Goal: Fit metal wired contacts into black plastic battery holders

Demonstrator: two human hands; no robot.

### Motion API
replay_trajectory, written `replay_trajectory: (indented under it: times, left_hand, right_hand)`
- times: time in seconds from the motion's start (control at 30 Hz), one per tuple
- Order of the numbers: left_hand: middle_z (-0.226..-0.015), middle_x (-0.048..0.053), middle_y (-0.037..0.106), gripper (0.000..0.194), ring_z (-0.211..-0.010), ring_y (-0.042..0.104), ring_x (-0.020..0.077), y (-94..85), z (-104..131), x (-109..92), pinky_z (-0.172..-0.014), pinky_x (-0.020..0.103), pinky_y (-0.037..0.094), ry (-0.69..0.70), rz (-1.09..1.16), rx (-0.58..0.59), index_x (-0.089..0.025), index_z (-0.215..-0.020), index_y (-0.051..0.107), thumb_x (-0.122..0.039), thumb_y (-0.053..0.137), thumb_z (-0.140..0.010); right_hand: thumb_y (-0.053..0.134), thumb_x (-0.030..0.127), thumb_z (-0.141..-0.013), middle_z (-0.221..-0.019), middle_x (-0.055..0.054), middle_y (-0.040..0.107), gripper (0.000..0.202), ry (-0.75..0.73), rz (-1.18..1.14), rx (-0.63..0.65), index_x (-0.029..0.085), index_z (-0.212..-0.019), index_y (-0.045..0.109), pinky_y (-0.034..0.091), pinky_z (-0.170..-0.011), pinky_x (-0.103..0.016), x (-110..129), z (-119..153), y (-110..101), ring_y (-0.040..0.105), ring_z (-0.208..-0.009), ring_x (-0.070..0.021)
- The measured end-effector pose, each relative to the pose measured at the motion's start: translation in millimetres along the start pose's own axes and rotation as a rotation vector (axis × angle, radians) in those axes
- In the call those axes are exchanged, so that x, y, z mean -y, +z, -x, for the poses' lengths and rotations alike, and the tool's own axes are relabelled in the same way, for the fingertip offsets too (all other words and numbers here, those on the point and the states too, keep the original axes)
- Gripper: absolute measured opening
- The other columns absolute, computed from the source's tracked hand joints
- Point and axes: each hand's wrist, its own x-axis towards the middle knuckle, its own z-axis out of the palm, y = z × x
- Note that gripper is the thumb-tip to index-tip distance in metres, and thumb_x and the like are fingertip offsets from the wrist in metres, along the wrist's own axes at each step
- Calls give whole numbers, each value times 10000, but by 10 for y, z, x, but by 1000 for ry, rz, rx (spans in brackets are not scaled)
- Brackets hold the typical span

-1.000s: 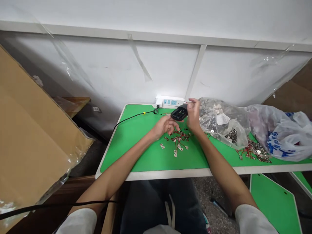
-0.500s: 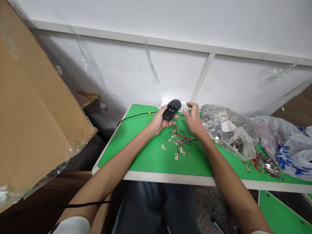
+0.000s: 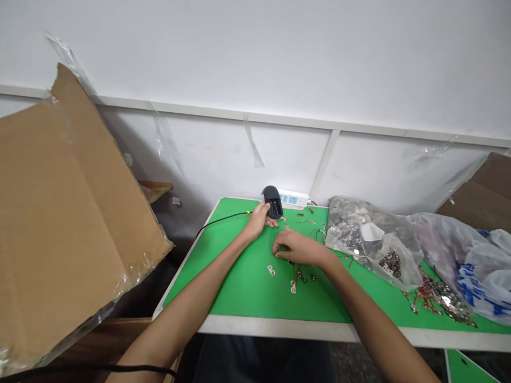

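My left hand is closed around a black mouse-shaped plastic housing, tilted up so that its open battery compartment shows. A black cable with a yellow band runs from the table's left edge toward this hand; where it ends is hidden. My right hand is low over the pile of small metal battery contacts with red and black wires, fingers curled and pressed together. Whatever they pinch is hidden. Beside it lie a white-backed double contact and another one.
A white power strip lies against the wall. To the right are a clear bag of metal parts, a heap of wired contacts and a white plastic bag. A large cardboard box stands left of the green table.
My right hand has come down from beside the housing to the contact pile, and its fingers have closed. My left hand has turned the housing more upright. The head view has tilted upward.
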Motion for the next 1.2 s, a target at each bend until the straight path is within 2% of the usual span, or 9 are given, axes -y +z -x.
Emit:
replay_trajectory:
  times: [0.07, 0.23, 0.37, 0.47, 0.63, 0.87, 1.03, 1.13, 1.2]
  left_hand:
    - [-850, 72, 747, 467, -607, 728, 167, -16, 9, -3, -523, 221, 511, -27, -13, 73, -158, -1204, 548, -505, 681, -921]
    - [-1101, 132, 770, 624, -757, 750, 141, -54, 47, -42, -682, 219, 570, -47, -74, 222, -145, -1249, 588, -466, 880, -799]
    - [-1314, 177, 714, 766, -883, 793, 202, -17, 98, -86, -705, 238, 568, -54, -134, 279, -173, -1386, 517, -459, 895, -784]
    - [-1355, 191, 692, 814, -881, 797, 214, 31, 132, -105, -693, 245, 549, -35, -177, 297, -177, -1436, 478, -436, 892, -785]
    - [-1319, 176, 709, 883, -840, 780, 211, 99, 150, -98, -706, 270, 542, 12, -188, 286, -174, -1436, 463, -400, 928, -720]
    - [-1148, 115, 750, 814, -758, 751, 182, 102, 159, -59, -638, 241, 504, 26, -218, 186, -168, -1365, 488, -403, 908, -709]
    - [-1234, 135, 733, 827, -797, 760, 181, 94, 188, -95, -653, 231, 520, 38, -190, 201, -179, -1399, 494, -404, 912, -721]
    - [-1347, 169, 689, 828, -847, 769, 192, 115, 212, -111, -662, 230, 535, 75, -170, 154, -184, -1421, 504, -413, 913, -739]
    - [-1390, 186, 663, 817, -859, 773, 202, 137, 230, -110, -666, 239, 545, 91, -159, 139, -177, -1413, 527, -413, 921, -737]
  right_hand:
    - [673, 194, -953, -1042, -62, 735, 58, 16, -26, -87, 203, -986, 720, 483, -1021, -399, -4, 10, -21, 659, -1077, -236]
    - [608, 260, -970, -919, -28, 719, 103, 150, -213, -393, 199, -1036, 659, 499, -738, -295, -82, 23, -123, 653, -807, -170]
    - [639, 378, -918, -829, -7, 685, 217, 245, -354, -678, 190, -1021, 677, 480, -671, -283, -289, -22, -174, 615, -712, -158]
    - [653, 406, -880, -800, -16, 685, 239, 310, -354, -782, 184, -963, 688, 487, -668, -292, -452, -46, -203, 610, -691, -163]
    - [654, 355, -874, -775, -22, 688, 170, 403, -223, -803, 187, -896, 667, 481, -686, -300, -605, -26, -202, 611, -680, -169]
    - [705, 236, -828, -772, -19, 655, 53, 395, -76, -722, 202, -831, 663, 433, -762, -315, -595, 24, -148, 580, -753, -187]
    - [614, 301, -930, -1029, -81, 705, 141, 315, -64, -698, 185, -951, 692, 459, -962, -351, -494, -16, -149, 627, -1034, -223]
    - [567, 374, -968, -1083, -72, 725, 224, 265, -172, -673, 187, -1046, 665, 500, -945, -341, -439, -71, -101, 664, -1012, -204]
    - [585, 453, -959, -1007, -52, 730, 264, 276, -321, -703, 201, -1024, 627, 527, -884, -345, -416, -103, -46, 684, -922, -205]
